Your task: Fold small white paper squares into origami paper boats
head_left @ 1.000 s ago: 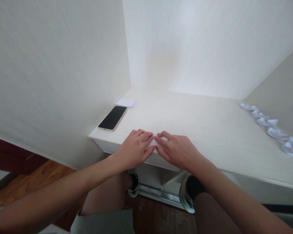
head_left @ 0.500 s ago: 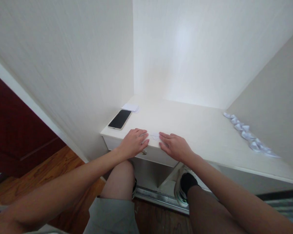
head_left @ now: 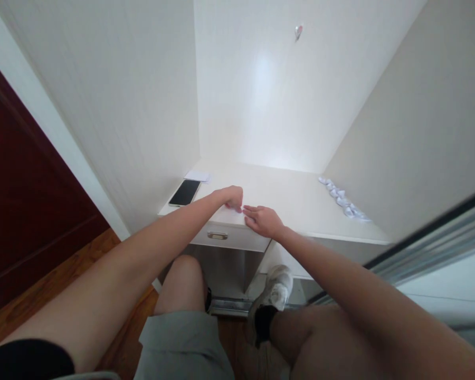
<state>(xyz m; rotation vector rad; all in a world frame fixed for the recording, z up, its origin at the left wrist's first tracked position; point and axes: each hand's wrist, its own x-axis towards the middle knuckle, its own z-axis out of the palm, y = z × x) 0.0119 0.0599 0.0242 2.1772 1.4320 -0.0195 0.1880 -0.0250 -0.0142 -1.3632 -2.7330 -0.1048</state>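
My left hand [head_left: 233, 198] bends over the front edge of the white shelf [head_left: 296, 195], fingers curled in and tips down on a small piece of white paper [head_left: 229, 212]. The paper barely stands out against the shelf and is largely covered. Just to the right, my right hand [head_left: 263, 220] lies low with its fingers stretched toward the left hand, the tips touching the shelf or the paper's edge; I cannot tell which.
A phone [head_left: 184, 192] lies at the shelf's left, with white paper sheets [head_left: 198, 176] behind it. Folded white paper pieces [head_left: 342, 199] form a row along the right wall. Below the shelf front is a drawer handle [head_left: 217, 236]. A hook [head_left: 298, 32] sits on the back wall.
My left hand has gone from lying flat with fingers extended to curled, with its wrist raised, closer to the right hand. The view has shifted, showing the hook and the whole drawer handle.
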